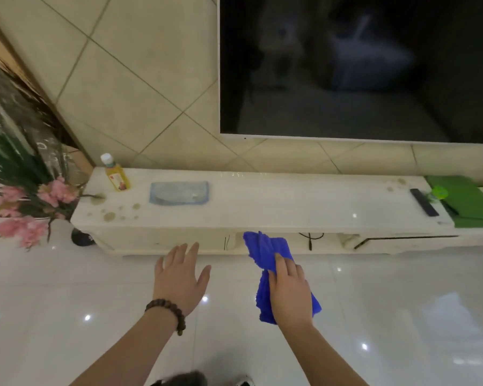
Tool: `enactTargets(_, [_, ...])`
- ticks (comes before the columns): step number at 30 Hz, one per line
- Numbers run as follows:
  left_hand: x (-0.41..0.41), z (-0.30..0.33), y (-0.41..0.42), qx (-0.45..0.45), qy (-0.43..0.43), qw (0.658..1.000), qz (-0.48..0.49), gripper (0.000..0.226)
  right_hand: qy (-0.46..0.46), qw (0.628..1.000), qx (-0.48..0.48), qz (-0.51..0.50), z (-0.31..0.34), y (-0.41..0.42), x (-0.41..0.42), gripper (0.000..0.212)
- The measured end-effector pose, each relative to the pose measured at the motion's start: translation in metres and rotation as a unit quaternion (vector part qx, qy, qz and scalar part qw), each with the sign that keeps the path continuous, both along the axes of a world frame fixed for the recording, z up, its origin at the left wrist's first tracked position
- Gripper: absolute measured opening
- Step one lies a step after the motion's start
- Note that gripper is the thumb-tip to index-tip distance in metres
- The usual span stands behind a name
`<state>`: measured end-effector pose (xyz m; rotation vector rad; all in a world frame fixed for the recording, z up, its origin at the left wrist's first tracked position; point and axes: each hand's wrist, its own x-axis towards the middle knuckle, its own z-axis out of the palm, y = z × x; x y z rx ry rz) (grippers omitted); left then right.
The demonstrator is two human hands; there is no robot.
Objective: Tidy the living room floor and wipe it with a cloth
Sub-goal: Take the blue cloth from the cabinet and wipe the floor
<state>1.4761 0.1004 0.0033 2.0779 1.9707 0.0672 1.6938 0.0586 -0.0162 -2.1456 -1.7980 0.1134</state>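
Observation:
A bright blue cloth [265,252] hangs crumpled from my right hand [289,291], which is shut on it above the glossy white tiled floor [402,316]. The cloth's upper end reaches in front of the low white TV cabinet [262,201]. My left hand [179,277], with a brown bead bracelet on the wrist, is spread open and holds nothing, a little left of the cloth and just in front of the cabinet's base.
On the cabinet stand a yellow juice bottle [117,174], a pale blue tray [179,192], a black remote [424,201] and a green folder [463,201]. A large dark TV [357,65] hangs above. Pink flowers [34,207] and a dark round object [81,237] sit at the left.

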Motion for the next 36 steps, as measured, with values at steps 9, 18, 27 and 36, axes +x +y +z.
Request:
enactTargets(9, [0.009,-0.027,0.072,-0.051,0.002,0.997,0.051,0.066,0.004,0.994,-0.107,0.032,-0.030,0.103,0.017,0.049])
enactTargets(18, [0.003,-0.076,0.194,-0.089,-0.014,0.994,0.069,0.076,-0.018,0.987,-0.143,0.075,-0.078,0.246,0.012,0.058])
enactTargets(27, [0.012,-0.170,0.290,-0.104,-0.018,0.991,0.077,0.088,-0.093,0.957,-0.214,0.174,-0.181,0.398,0.011,0.063])
enactTargets(36, [0.045,-0.288,0.345,-0.138,-0.020,0.986,0.091,0.065,-0.038,0.933,-0.297,0.198,-0.319,0.465,0.001,0.067])
